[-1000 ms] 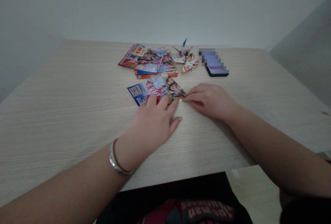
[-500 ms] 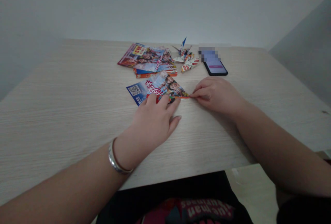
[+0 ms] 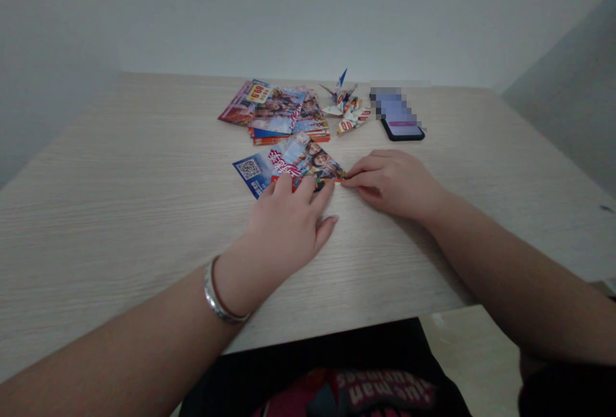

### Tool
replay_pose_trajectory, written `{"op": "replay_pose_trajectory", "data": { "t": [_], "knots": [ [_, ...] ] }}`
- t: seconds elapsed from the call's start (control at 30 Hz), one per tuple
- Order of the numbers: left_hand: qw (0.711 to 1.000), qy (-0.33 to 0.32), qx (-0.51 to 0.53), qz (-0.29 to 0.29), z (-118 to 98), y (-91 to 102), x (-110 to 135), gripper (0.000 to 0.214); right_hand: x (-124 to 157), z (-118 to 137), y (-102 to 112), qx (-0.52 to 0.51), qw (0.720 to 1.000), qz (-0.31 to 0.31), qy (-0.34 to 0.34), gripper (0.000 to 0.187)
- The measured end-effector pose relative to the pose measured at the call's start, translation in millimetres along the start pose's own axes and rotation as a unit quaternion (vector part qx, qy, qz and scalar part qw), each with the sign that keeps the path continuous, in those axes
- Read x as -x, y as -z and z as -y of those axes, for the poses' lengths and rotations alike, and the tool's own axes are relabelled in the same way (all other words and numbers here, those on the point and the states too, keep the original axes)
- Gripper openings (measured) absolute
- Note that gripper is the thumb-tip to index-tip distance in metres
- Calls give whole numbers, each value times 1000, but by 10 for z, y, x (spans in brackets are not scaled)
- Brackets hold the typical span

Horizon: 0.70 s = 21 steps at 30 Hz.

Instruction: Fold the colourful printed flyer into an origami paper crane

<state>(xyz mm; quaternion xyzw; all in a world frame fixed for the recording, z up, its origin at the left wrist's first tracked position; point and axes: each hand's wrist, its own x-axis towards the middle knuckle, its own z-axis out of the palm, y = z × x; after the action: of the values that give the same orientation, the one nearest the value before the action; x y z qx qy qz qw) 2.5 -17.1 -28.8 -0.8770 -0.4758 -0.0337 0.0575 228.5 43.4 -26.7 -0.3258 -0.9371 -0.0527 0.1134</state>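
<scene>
A colourful printed flyer (image 3: 287,153), folded over into a slanting crease, lies on the table in front of me. My left hand (image 3: 289,221) rests flat across its near edge with the fingers spread, covering part of the fold. At the flyer's right-hand point, my right hand (image 3: 397,185) has thumb and fingertips closed together on the paper corner. A QR code shows on the blue left end of the sheet.
Behind the flyer sits a stack of similar flyers (image 3: 274,109). Two folded paper cranes (image 3: 350,115) stand beside the stack, and a lit phone (image 3: 403,123) lies to their right. The pale wooden table (image 3: 144,179) meets a wall at its far edge.
My right hand has slid slightly left, and its fingertips now cover the flyer's pointed corner. My left hand has stayed in place; the flyer has barely shifted.
</scene>
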Motion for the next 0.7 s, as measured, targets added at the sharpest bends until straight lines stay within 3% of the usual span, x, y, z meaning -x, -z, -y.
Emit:
{"op": "replay_pose_trajectory", "data": {
  "t": [0.4, 0.6, 0.7],
  "knots": [
    [1000, 5, 5, 1, -14, 4, -3, 54, 34, -129, 123, 22, 999, 30, -39, 23],
    [1000, 2, 3, 17, -11, 20, -16, 55, 42, -122, 51, -47, 998, -44, -22, 25],
    [1000, 1, 4, 15, -5, 17, -16, 56, 8, -59, 21, -70, 997, -31, -2, 26]
  ]
}}
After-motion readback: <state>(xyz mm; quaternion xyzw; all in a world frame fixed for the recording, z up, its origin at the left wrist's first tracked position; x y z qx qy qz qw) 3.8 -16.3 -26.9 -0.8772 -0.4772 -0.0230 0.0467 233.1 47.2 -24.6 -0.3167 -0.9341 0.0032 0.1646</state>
